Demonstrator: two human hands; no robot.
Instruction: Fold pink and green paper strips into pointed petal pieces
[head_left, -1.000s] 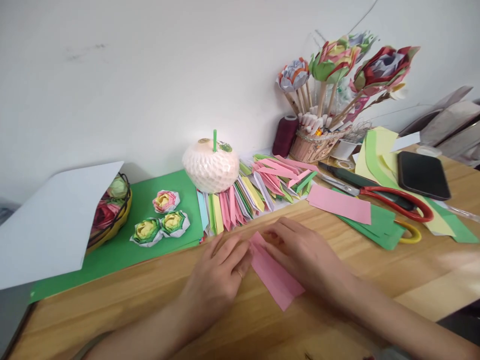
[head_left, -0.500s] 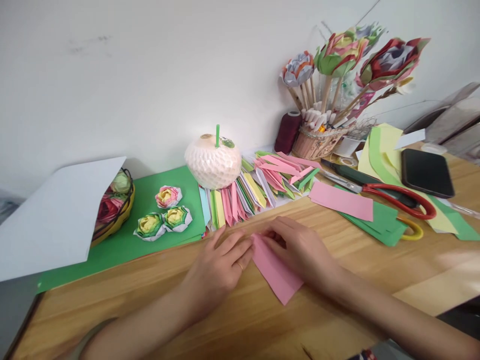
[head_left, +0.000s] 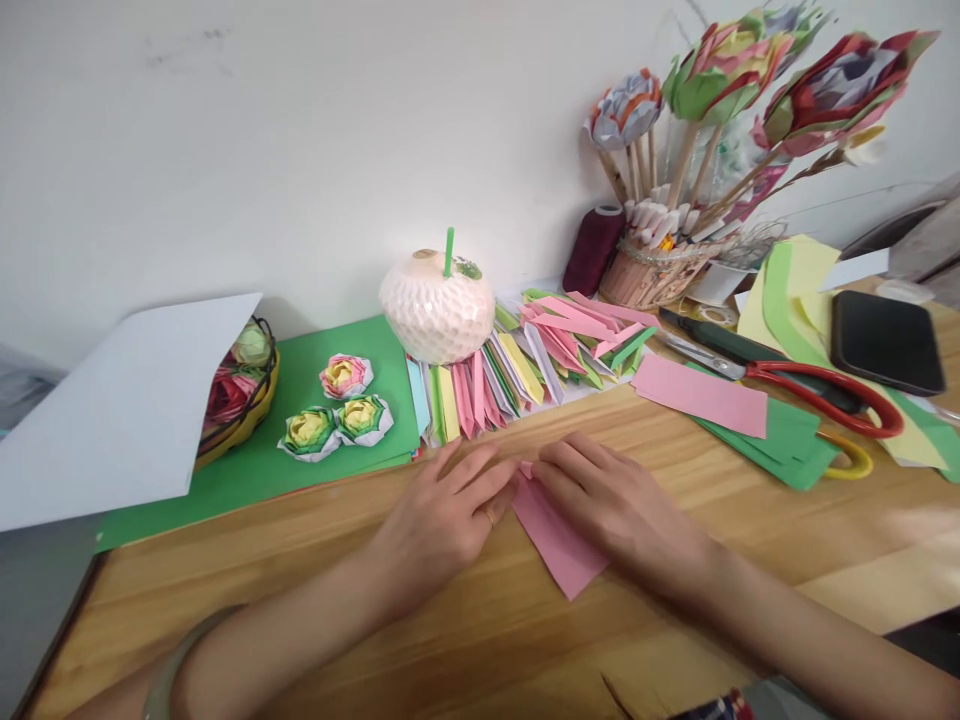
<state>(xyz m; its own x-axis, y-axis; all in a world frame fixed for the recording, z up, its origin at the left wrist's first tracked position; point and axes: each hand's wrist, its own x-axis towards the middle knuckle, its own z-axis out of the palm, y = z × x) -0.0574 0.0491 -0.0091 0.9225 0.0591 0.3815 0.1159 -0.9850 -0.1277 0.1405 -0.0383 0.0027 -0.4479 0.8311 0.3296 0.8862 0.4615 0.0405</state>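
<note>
A pink paper rectangle [head_left: 559, 548] lies slanted on the wooden table, gripped near its far end by both hands. A small flap of its far edge looks turned over between my fingertips. My left hand [head_left: 450, 515], wearing a ring, is closed with thumb and index finger on the paper's left far corner; its other fingers stretch out above the wood. Curled over the right side of the sheet, my right hand [head_left: 619, 500] presses its fingertips at that same far edge. Its thumb is hidden.
Folded paper strips [head_left: 480, 390] lie beyond my hands, by a white textured fruit-shaped object [head_left: 439, 305]. Three paper flowers [head_left: 362, 418] rest on green sheets [head_left: 300, 350]. At right are pink paper [head_left: 701, 397], red-handled scissors [head_left: 825, 385], a phone [head_left: 887, 342] and a basket [head_left: 649, 275] of paper flowers.
The paper's far end now shows a small turned-over flap. My right fingers have moved closer onto that edge. The camera view has shifted slightly, so the background sits differently.
</note>
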